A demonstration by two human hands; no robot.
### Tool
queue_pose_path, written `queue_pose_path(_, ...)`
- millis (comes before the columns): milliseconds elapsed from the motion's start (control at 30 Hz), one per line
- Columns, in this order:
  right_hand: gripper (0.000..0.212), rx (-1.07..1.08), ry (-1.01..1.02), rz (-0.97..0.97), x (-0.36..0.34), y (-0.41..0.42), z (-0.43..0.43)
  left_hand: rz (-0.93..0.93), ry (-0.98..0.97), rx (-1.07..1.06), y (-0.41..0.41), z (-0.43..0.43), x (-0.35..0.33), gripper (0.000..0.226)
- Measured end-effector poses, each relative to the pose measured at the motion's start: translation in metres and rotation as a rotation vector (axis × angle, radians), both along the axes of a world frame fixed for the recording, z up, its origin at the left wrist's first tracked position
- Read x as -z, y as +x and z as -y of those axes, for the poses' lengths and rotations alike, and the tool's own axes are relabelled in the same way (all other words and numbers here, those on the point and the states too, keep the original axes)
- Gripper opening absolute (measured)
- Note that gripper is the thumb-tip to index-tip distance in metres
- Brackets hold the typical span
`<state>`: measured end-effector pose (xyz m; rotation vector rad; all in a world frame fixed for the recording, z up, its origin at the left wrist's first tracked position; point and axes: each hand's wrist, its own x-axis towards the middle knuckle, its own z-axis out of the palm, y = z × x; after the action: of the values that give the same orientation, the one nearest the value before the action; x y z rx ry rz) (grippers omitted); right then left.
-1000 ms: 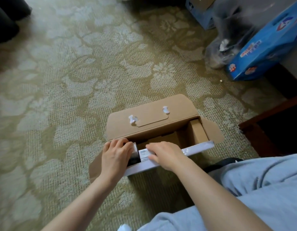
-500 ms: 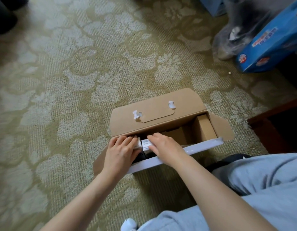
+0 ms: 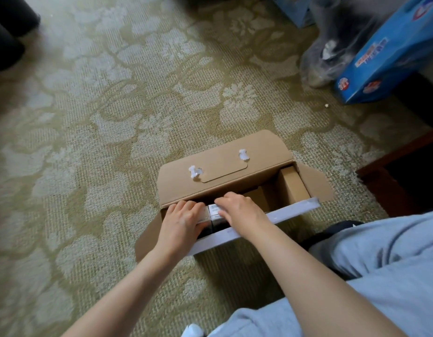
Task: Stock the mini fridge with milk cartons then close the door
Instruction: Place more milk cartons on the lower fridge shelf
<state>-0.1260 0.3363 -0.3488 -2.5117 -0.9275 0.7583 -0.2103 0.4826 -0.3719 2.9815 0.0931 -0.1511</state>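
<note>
An open brown cardboard box (image 3: 222,171) lies on the patterned carpet, its lid flap folded back. Dark milk cartons with pale tops (image 3: 216,215) stand in the box's left end. My left hand (image 3: 184,221) covers the leftmost carton with fingers curled over its top. My right hand (image 3: 239,210) rests on the carton beside it, fingers wrapped over the far edge. The box's right end shows only a cardboard divider (image 3: 294,184). The mini fridge is not in view.
A blue printed box (image 3: 390,54) and a clear plastic bag (image 3: 329,49) sit at the upper right. A dark wooden furniture edge (image 3: 393,186) stands to the right. Dark objects (image 3: 6,32) occupy the top left corner. My grey-clad leg (image 3: 381,276) is at lower right.
The view has shifted slightly. Both hands stay on the cartons in the box's left end, fingers pushed a little deeper over their tops.
</note>
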Motion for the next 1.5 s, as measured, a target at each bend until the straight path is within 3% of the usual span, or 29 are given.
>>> queue_pose_path(100,0.019,0.003,0.003,-0.089,0.001,0.003,0.003,0.0,-0.023,-0.004,-0.001,-0.001,0.002,0.041)
queue_pose_path(200,0.038,-0.018,-0.038,-0.114,0.002,0.002,0.003,0.012,-0.03,-0.014,-0.001,-0.001,0.004,0.043)
queue_pose_path(467,0.035,-0.036,-0.087,0.112,0.006,-0.002,0.006,0.036,-0.039,0.036,-0.001,0.008,0.004,0.047)
queue_pose_path(767,0.039,0.023,-0.036,0.204,-0.063,0.023,0.034,0.203,-0.295,0.063,0.018,0.017,-0.045,0.045)
queue_pose_path(1133,0.039,0.301,0.243,0.356,-0.169,0.023,0.122,0.46,-0.428,0.358,0.078,0.074,-0.152,0.034)
queue_pose_path(1500,0.041,0.554,0.309,0.721,-0.246,-0.014,0.252,0.653,-0.483,0.712,0.113,0.203,-0.239,0.033)
